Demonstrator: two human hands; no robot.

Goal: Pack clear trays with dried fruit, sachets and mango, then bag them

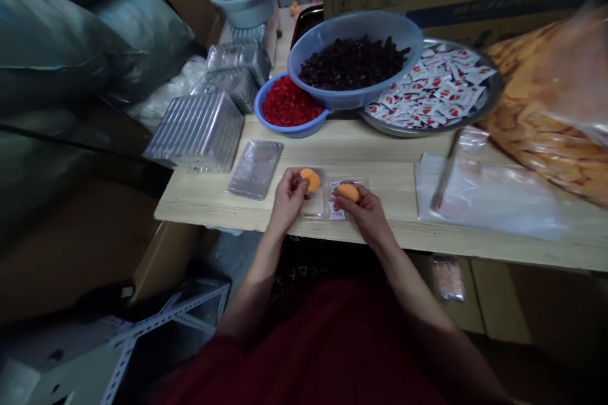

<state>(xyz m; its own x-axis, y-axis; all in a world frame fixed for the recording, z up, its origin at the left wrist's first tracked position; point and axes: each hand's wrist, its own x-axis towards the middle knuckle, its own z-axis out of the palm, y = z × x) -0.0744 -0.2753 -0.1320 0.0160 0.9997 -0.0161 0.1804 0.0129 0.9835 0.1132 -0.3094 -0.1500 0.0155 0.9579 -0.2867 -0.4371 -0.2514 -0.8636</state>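
Note:
My left hand (291, 195) pinches a round orange disc (310, 180) over the left half of an opened clear plastic case (313, 207). Another orange disc (348, 192) is gripped between the fingers of my right hand (365, 209), above the case's right half. A small white packet with red print (337, 211) lies in that right half, partly covered by my right fingers. What the discs are made of cannot be made out. Left of my hands, a flat clear plastic case (256, 169) rests on the wooden table (394, 171).
Stacked clear cases (199, 130) stand at the left. Behind are a small bowl of red pieces (289, 130), a larger blue bowl of dark pieces (342, 98) and a metal tray of white packets (427, 130). Clear plastic bags (498, 202) and a big orange-patterned bag (551, 139) lie right.

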